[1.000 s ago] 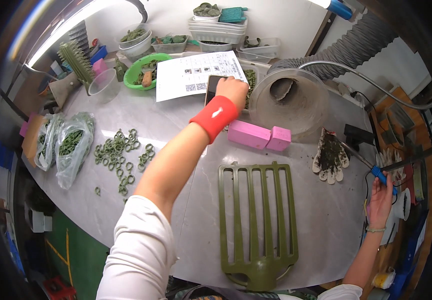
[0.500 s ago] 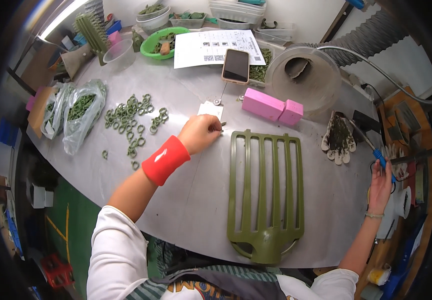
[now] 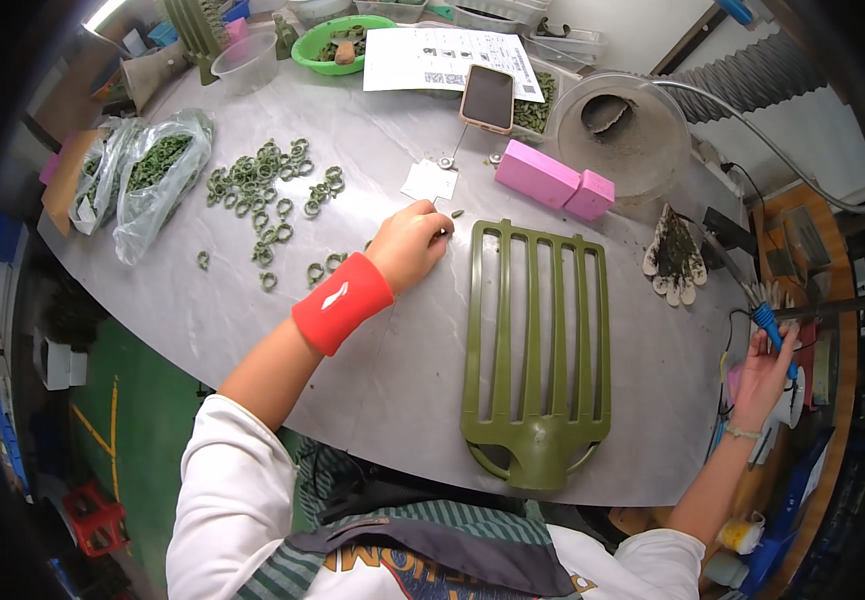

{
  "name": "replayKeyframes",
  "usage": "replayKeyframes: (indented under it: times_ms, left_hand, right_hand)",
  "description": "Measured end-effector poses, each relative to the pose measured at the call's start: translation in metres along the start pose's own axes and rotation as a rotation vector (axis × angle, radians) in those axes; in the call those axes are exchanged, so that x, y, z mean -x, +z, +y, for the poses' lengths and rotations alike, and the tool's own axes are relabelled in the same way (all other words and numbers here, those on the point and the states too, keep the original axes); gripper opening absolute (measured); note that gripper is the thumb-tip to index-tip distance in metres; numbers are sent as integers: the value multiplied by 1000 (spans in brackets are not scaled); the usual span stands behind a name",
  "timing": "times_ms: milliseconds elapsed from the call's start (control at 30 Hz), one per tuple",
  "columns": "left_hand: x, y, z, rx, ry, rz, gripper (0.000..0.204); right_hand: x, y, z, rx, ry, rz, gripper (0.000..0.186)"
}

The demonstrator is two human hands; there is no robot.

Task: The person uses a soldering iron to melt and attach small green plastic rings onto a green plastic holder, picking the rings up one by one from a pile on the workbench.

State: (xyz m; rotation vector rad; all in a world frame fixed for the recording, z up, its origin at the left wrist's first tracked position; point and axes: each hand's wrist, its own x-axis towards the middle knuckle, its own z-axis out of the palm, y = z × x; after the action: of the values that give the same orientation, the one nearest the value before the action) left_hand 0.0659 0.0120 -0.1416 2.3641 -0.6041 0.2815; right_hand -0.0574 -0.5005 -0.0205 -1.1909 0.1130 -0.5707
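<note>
My left hand [image 3: 410, 243], with a red wristband, rests on the metal table beside the upper left corner of a green slotted plastic rake head [image 3: 535, 440]. Its thumb and fingertips are pinched together; whatever lies between them is hidden. A small green piece [image 3: 458, 213] lies just beyond the fingertips, near a white card [image 3: 431, 180]. A few green rings [image 3: 316, 272] lie by the wristband, and a larger group of rings [image 3: 265, 180] is spread to the left. At the table's right edge, my right hand [image 3: 756, 378] has its fingers round the blue handle of a soldering iron [image 3: 768, 321].
Pink blocks [image 3: 543, 178], a phone [image 3: 488, 98], a printed sheet [image 3: 443, 62] and a large clear tub [image 3: 643, 135] stand toward the back. Plastic bags of green pieces [image 3: 158, 190] lie at left. A stained glove [image 3: 675, 255] lies near the soldering iron.
The whole view has shifted, so the table sits higher in the picture. My right hand has drawn the soldering iron slightly right and toward me. My left hand stays beside the rake head.
</note>
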Motion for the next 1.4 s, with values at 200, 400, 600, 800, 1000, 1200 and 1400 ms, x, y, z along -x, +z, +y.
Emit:
replayKeyframes:
  times_ms: [200, 400, 600, 800, 1000, 1200, 1400]
  left_hand:
    - [21, -9, 7, 593, -303, -116, 14]
    - [33, -15, 3, 118, -24, -39, 18]
    - [34, -14, -7, 166, 40, -10, 14]
    - [27, -7, -12, 167, 93, -20, 13]
    - [11, 3, -19, 182, 85, 88, 9]
    - [-2, 7, -22, 128, 193, 104, 10]
    - [-10, 13, -19, 117, 248, 81, 10]
  right_hand:
    - [40, 46, -4, 180, 56, -115, 26]
    - [61, 95, 9, 308, 85, -359, 20]
    - [66, 136, 21, 382, 105, -521, 15]
    - [67, 164, 35, 489, 78, -669, 10]
    - [64, 189, 48, 583, 37, -768, 8]
    - [60, 201, 55, 653, 28, -840, 8]
    - [62, 205, 57, 676, -6, -858, 8]
